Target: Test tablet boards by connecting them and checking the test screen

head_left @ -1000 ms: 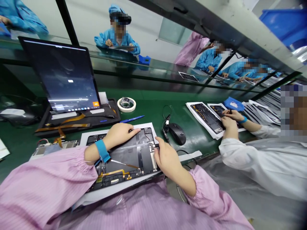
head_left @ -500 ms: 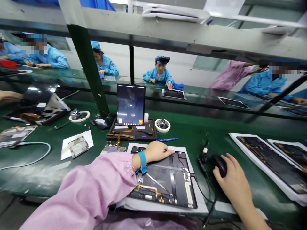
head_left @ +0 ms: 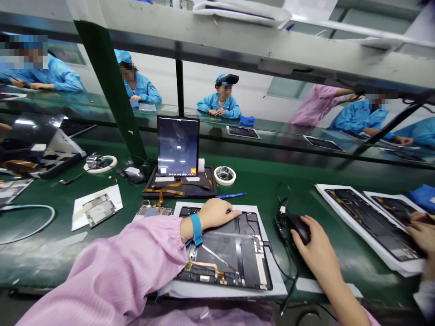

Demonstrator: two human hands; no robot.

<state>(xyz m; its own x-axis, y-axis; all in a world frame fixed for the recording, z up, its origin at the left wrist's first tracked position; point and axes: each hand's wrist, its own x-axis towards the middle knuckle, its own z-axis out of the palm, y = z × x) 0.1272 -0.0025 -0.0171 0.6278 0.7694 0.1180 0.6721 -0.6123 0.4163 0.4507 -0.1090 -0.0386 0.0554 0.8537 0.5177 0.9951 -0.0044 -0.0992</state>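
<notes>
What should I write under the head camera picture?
Right hand on a black mouse, left hand over an open device.

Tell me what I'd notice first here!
A bright screen stands beyond the person's hands on a green bench. Nearer, the left hand lies over an opened device with its insides showing. Off to its right, the right hand holds a black mouse.

The head camera looks forward and down over the bench.

Blue pen near white roll
</notes>
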